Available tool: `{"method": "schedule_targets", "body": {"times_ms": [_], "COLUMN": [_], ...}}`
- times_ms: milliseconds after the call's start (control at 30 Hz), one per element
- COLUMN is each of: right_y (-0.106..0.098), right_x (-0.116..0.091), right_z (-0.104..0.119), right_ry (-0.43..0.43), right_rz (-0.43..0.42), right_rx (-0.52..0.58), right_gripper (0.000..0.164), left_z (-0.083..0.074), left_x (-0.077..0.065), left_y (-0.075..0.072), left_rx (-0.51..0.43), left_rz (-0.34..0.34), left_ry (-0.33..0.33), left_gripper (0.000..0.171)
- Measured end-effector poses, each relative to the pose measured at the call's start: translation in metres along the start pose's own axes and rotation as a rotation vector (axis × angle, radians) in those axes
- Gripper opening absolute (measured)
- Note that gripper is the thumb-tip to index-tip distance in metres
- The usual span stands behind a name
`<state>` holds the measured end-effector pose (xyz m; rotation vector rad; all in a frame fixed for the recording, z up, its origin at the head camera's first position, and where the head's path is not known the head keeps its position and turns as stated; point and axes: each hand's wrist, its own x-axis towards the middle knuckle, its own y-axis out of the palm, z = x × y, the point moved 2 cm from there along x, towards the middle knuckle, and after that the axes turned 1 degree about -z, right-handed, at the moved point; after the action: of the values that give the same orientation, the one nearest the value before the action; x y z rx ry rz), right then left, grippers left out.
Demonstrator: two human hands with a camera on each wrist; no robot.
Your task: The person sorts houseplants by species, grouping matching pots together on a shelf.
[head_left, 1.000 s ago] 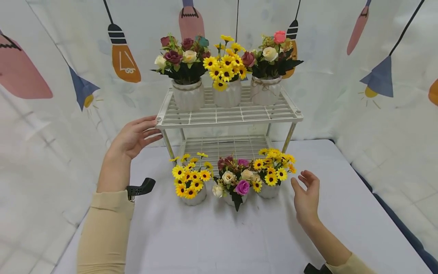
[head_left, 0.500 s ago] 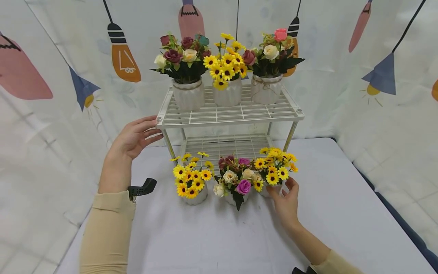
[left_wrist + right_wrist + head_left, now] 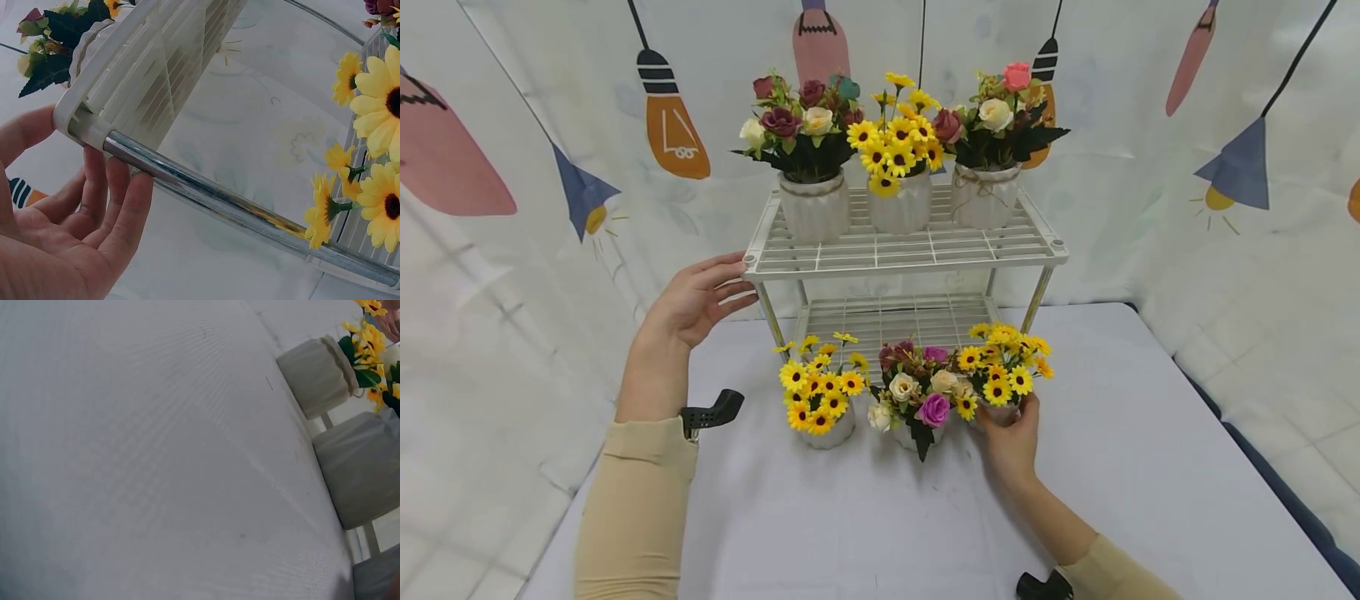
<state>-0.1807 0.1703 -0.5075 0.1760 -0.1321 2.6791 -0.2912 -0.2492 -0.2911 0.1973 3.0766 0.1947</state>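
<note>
A white two-tier wire rack [image 3: 902,271] stands on the table. My left hand [image 3: 688,304] holds its upper left corner, fingers by the metal post [image 3: 206,181]. At the front right, a white pot [image 3: 997,413] of yellow sunflowers [image 3: 1000,367] stands on the cloth. My right hand [image 3: 1011,442] grips this pot low on its near side, the thumb on the left and the fingers on the right. To its left stand a pot of mixed roses [image 3: 917,387] and another pot of sunflowers [image 3: 820,392]. The right wrist view barely shows the hand.
On the top shelf stand three white pots: dark mixed roses [image 3: 808,125] on the left, sunflowers [image 3: 895,137] in the middle and roses with a pink bloom [image 3: 996,117] on the right. A patterned curtain [image 3: 1150,167] hangs behind the white-covered table [image 3: 850,525].
My right hand has moved left from beside the right sunflower pot and closed its fingers round it. The left hand keeps its place on the rack corner.
</note>
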Motion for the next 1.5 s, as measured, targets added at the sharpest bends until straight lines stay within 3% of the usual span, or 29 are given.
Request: {"method": "schedule_targets", "body": {"times_ms": [200, 467, 700, 833, 1200, 1500], "right_y": [0.001, -0.001, -0.005, -0.005, 0.015, 0.037], "right_x": [-0.003, -0.004, 0.0, 0.007, 0.03, 0.046], "right_z": [0.001, 0.002, 0.016, 0.023, 0.024, 0.016], "right_ry": [-0.026, 0.013, -0.081, -0.087, -0.061, -0.043], "right_rz": [-0.04, -0.08, -0.115, -0.14, -0.144, -0.214], "right_rx": [-0.008, -0.029, -0.008, 0.003, 0.022, 0.034], "right_gripper": [0.073, 0.073, 0.077, 0.079, 0.085, 0.078], "left_z": [0.0, 0.0, 0.001, 0.0, 0.001, 0.001], "left_x": [0.0, 0.001, 0.001, 0.001, 0.001, 0.001], "left_y": [0.001, 0.001, 0.001, 0.001, 0.0, 0.001], "left_rx": [-0.011, -0.001, -0.014, -0.016, -0.01, -0.007], "left_rz": [0.003, -0.002, -0.001, -0.001, -0.003, -0.004], "left_ry": [0.008, 0.002, 0.003, 0.011, -0.001, 0.007], "left_gripper": [0.057, 0.057, 0.057, 0.057, 0.064, 0.063]}}
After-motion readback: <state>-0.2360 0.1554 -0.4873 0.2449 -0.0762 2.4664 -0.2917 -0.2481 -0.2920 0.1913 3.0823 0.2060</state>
